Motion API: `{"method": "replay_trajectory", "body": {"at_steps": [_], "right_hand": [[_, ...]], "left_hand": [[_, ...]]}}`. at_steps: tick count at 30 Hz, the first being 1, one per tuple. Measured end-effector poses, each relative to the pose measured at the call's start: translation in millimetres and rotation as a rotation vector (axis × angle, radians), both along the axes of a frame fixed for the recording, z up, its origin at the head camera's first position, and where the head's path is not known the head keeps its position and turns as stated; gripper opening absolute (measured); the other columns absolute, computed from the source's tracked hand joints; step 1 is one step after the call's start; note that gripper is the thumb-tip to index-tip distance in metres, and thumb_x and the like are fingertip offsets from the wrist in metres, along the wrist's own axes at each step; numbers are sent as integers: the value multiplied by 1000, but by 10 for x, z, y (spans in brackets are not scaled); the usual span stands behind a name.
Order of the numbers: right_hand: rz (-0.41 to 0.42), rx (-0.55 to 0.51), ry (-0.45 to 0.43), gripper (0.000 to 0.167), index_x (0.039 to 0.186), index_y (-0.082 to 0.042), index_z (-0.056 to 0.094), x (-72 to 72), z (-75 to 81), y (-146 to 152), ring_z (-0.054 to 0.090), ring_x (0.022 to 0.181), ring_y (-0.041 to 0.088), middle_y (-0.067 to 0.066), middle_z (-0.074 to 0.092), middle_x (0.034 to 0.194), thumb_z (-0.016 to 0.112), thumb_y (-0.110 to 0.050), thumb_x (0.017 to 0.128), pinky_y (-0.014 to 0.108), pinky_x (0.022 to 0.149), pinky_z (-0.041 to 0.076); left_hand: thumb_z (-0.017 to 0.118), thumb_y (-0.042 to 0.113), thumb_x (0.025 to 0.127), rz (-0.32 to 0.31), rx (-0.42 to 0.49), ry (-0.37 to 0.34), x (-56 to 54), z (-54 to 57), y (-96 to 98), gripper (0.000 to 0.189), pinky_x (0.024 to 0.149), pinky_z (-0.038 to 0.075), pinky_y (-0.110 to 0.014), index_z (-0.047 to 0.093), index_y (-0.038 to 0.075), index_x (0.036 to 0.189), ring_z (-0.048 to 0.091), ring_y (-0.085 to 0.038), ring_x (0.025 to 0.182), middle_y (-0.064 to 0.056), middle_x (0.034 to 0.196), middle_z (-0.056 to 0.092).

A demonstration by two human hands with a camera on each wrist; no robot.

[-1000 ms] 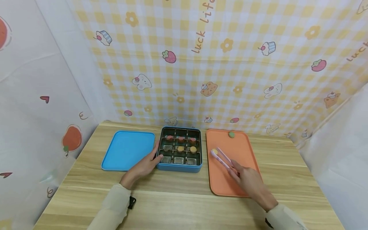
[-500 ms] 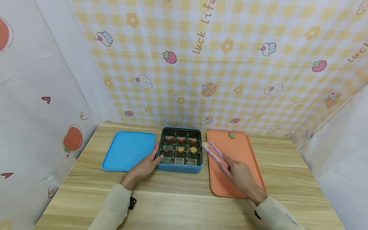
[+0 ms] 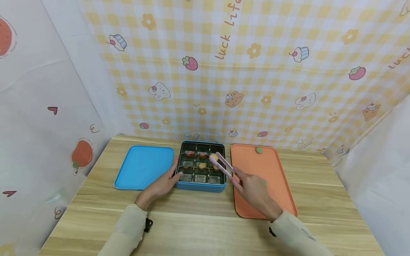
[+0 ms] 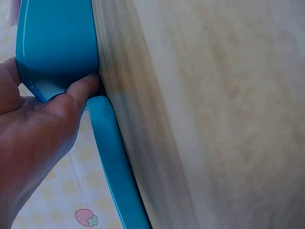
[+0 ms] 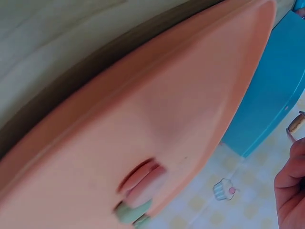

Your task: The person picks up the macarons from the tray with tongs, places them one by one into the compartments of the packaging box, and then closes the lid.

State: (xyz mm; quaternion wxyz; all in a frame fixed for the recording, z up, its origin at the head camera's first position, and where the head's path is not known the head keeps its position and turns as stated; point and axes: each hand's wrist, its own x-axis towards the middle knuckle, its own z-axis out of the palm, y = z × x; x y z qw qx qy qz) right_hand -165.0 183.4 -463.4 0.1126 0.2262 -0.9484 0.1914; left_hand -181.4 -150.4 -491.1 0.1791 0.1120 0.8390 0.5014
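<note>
At the front left corner of a blue divided box (image 3: 200,186), my left hand (image 3: 161,183) holds on with the thumb over the rim. Its fingers lie along the box wall (image 4: 62,43). My right hand (image 3: 254,190) grips pink tongs (image 3: 221,168), whose tips pinch a yellow macaron (image 3: 214,156) over the box's right side. Red macarons (image 3: 190,153) sit in the box's back row. A yellow macaron lies in the middle compartment (image 3: 202,165); another beside it is partly hidden by the tongs. The front row shows bare ribbed bottoms.
An orange tray (image 3: 246,209) lies right of the box. It carries green macarons (image 3: 258,150) and a pink macaron (image 5: 143,183). A flat blue lid (image 3: 144,167) lies left of the box. A patterned cloth (image 3: 205,78) hangs behind the table.
My right hand has carried the tongs and the yellow macaron left, from above the orange tray to above the box. A green macaron now shows beside that hand. My left hand stays at the box.
</note>
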Motion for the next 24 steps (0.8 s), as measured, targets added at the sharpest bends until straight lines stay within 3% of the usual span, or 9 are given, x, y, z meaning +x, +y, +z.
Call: {"method": "replay_trajectory", "body": {"at_steps": [7,11,24], "right_hand": [[5,9,-63,45,136,-10,61,-7,23,-167,31,38,0,-14,39,52,55,-39,102,19,37,26],[15,24,-73,46,139,-12,60,-11,43,-264,33,38,1,-13,40,51,56,-39,102,19,38,27],[98,23,12,45,133,-6,63,-32,46,-562,30,39,1,-11,37,50,62,-35,99,19,39,24]], "left_hand": [[34,25,110,-3,-5,20,13,25,-1,70,120,8,-58,-15,10,158,-4,-37,151,-14,165,-14],[35,24,110,-5,10,25,15,37,-5,69,120,8,-59,-14,10,158,-4,-38,151,-15,165,-13],[36,24,110,-4,-2,28,-9,-5,-8,71,120,10,-58,-14,9,158,-2,-37,151,-15,166,-12]]}}
